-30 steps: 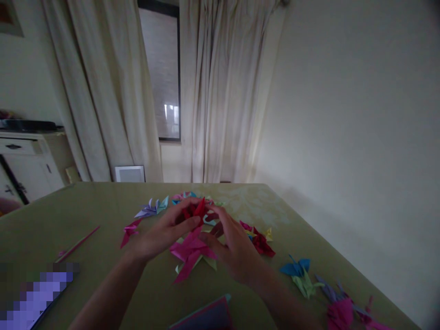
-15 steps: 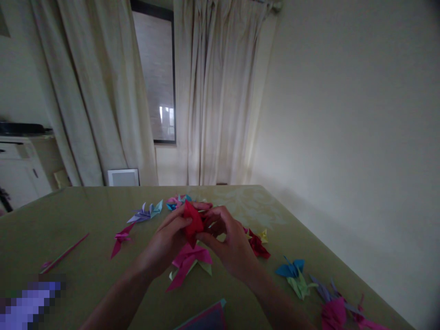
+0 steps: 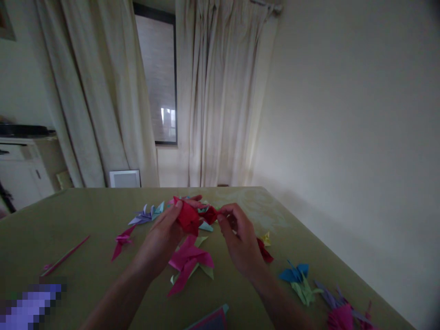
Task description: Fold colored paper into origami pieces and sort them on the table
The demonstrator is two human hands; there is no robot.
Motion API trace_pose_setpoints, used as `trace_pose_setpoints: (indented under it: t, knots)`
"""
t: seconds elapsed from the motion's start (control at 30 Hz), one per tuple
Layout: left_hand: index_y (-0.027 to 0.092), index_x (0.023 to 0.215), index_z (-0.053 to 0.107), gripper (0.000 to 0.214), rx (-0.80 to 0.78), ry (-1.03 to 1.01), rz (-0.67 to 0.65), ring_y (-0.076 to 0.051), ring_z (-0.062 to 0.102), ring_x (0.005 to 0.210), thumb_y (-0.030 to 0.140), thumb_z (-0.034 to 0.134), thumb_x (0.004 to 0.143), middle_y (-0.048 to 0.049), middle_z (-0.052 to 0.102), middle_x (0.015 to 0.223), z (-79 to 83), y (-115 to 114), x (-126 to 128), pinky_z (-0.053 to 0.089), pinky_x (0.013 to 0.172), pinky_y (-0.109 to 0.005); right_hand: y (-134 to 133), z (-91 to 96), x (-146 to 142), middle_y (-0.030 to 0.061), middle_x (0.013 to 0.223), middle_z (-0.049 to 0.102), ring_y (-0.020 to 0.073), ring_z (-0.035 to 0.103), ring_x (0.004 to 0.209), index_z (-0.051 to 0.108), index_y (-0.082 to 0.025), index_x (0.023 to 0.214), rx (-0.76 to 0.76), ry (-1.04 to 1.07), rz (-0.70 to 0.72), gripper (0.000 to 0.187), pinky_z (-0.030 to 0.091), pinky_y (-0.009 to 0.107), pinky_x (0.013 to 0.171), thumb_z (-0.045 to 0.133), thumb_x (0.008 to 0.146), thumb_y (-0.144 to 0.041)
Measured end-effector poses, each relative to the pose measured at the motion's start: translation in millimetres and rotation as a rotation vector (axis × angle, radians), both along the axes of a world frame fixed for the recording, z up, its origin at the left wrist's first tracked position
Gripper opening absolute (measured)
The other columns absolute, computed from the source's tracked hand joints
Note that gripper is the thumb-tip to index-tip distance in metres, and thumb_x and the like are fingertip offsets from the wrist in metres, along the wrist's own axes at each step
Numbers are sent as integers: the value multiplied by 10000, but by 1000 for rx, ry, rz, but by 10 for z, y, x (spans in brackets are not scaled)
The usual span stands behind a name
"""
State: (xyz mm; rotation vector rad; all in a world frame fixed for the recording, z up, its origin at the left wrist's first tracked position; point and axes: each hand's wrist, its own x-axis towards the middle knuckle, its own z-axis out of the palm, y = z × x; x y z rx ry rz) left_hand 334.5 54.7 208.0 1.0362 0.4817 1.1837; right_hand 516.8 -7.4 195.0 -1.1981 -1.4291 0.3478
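Above the table's middle I hold a red folded paper piece [image 3: 188,217]. My left hand [image 3: 165,233] grips its broad part, thumb on top and fingers behind. With thumb and forefinger, my right hand [image 3: 240,238] pinches the narrow right end of the red paper. Pale blue-green paper shows behind it between the hands; whether it is part of the piece I cannot tell. Just below lies a pink and pale green paper pinwheel [image 3: 190,260]. Further left are a magenta paper crane [image 3: 122,240] and a lilac folded crane [image 3: 142,215].
Right of my hands lie a dark red folded paper [image 3: 264,251], a yellow one [image 3: 266,238], blue and green cranes [image 3: 298,274] and a pink fan-like fold [image 3: 341,317]. A thin pink stick [image 3: 67,255] lies left. Paper sheets [image 3: 211,319] sit at the near edge.
My right hand has moved slightly right, drawing out the red paper's end. The red piece has turned and my left thumb has shifted to its upper edge.
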Motion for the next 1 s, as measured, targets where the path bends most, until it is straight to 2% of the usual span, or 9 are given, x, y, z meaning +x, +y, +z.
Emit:
trace_pose_setpoints:
  t: [0.1, 0.23, 0.33, 0.47, 0.57, 0.67, 0.77, 0.87, 1.0]
  knots:
    - [168, 1014, 798, 432, -51, -25, 143, -286, 768, 1056, 560, 820, 834, -112, 804, 1191, -27, 86, -16, 646, 806, -348, 15, 12, 64, 19, 898, 681, 173, 638, 781, 640, -231, 1034, 4, 84, -15, 217, 487, 257, 641, 597, 1029, -444]
    - [181, 960, 759, 547, -40, 111, 265, -215, 744, 773, 695, 817, 782, -40, 800, 890, -112, 116, 23, 616, 650, -301, 31, 16, 79, -26, 758, 629, 154, 599, 684, 638, -237, 999, 12, 225, 91, 203, 477, 251, 616, 638, 1007, -440]
    - [192, 835, 728, 551, 132, 266, 272, -179, 670, 687, 741, 763, 818, -5, 736, 768, -151, 94, 61, 580, 622, -276, 36, 18, 33, -33, 760, 631, 141, 600, 664, 639, -238, 978, 38, 317, 194, 177, 491, 247, 613, 658, 990, -413]
    - [205, 877, 758, 398, 411, 394, 211, -196, 681, 771, 585, 679, 963, -24, 745, 839, -118, 98, 41, 591, 702, -295, 52, 45, 51, -19, 804, 669, 142, 635, 672, 633, -232, 975, 49, 335, 191, 162, 510, 254, 614, 661, 978, -391]
    - [219, 972, 810, 265, 563, 434, 219, -241, 725, 1002, 444, 670, 985, -62, 788, 1044, -57, 125, -21, 604, 893, -340, 82, 86, 242, 11, 859, 724, 167, 688, 704, 611, -230, 978, 58, 210, 53, 158, 522, 274, 632, 633, 980, -387]
    - [243, 1028, 836, 228, 633, 507, 248, -267, 708, 1126, 404, 690, 958, -77, 774, 1166, -18, 144, -80, 590, 1004, -394, 130, 108, 565, 30, 897, 759, 185, 707, 744, 616, -232, 985, 15, -118, -178, 94, 497, 277, 651, 611, 970, -325]
    - [263, 1035, 845, 220, 665, 562, 263, -272, 689, 1182, 408, 712, 936, -82, 739, 1236, -30, 159, -115, 607, 1020, -423, 210, 53, 883, 14, 835, 753, 176, 681, 736, 657, -229, 934, -204, -508, -335, 50, 435, 268, 671, 608, 939, -221]
    - [286, 1059, 849, 202, 674, 570, 236, -259, 667, 1242, 381, 720, 936, -79, 708, 1276, -65, 169, -120, 637, 992, -391, 333, -125, 1055, 22, 795, 754, 178, 672, 733, 702, -221, 877, -397, -651, -399, 113, 383, 271, 665, 616, 922, -162]
    - [314, 1104, 838, 204, 683, 559, 184, -244, 643, 1298, 324, 747, 922, -63, 683, 1316, -103, 158, -106, 632, 1027, -365, 507, -471, 1039, 41, 842, 794, 196, 707, 786, 760, -214, 881, -480, -658, -334, 121, 406, 269, 683, 670, 896, -135]
